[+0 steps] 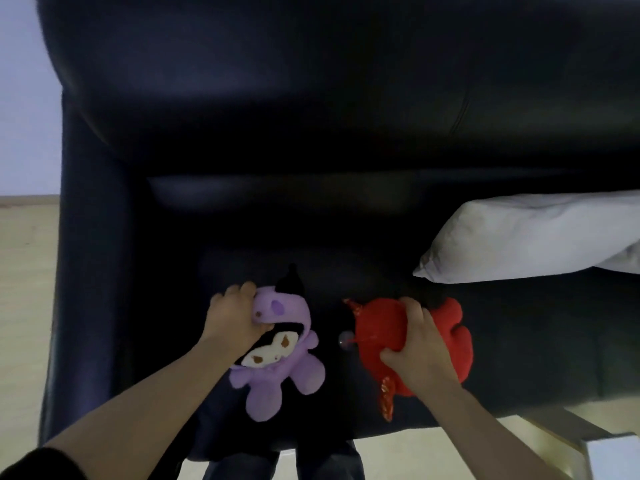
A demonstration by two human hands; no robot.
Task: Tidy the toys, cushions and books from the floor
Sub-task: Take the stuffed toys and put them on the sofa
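Observation:
A purple plush toy (277,372) with a black-and-white face lies on the seat of a dark sofa (242,133). My left hand (232,317) grips its hooded head from the left. To the right, a red plush toy (450,327) with shiny red trim rests on the same seat. My right hand (415,344) is closed over its middle from the front. A white cushion (519,237) lies on the seat at the right, beyond the red toy.
The sofa's left armrest (90,271) rises beside the purple toy. Light wooden floor (24,271) shows left of the sofa and below its front edge. A pale box-like object (613,459) sits at the bottom right corner. My dark trouser legs (277,465) stand against the sofa front.

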